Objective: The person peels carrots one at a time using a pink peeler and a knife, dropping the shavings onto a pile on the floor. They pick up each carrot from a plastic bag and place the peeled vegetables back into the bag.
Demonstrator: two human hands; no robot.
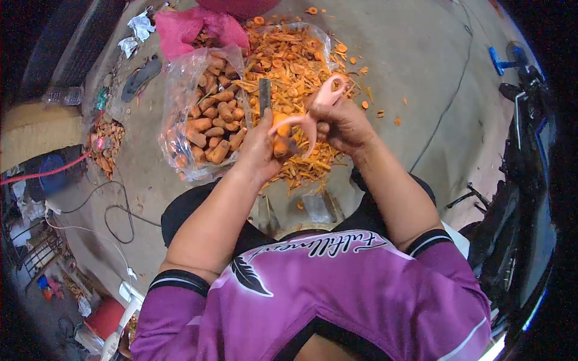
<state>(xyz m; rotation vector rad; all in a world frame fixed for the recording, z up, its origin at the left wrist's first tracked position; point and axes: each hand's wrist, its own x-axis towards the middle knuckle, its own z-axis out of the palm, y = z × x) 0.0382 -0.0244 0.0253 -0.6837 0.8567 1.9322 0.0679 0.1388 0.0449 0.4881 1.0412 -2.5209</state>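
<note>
My left hand (260, 147) is closed around an orange carrot (280, 144), partly covered by my fingers. A flat grey strip like a blade (265, 95) sticks up just past this hand; its lower end is hidden. In my right hand (346, 127), the fingers are wrapped round a pink Y-shaped peeler (329, 95). The peeler's forked end lies over the carrot. Below both hands spreads a heap of orange peelings and cut slices (283, 57). Left of it, a clear plastic bag (174, 114) holds many whole carrots (214, 120).
A pink mesh sack (180, 30) lies behind the bag, beside a red tub (241, 5). A sandal (141, 78) and a smaller pile of scraps (106, 141) are at left. Cables (445, 111) run over the concrete floor, and dark machinery (524, 180) stands at right.
</note>
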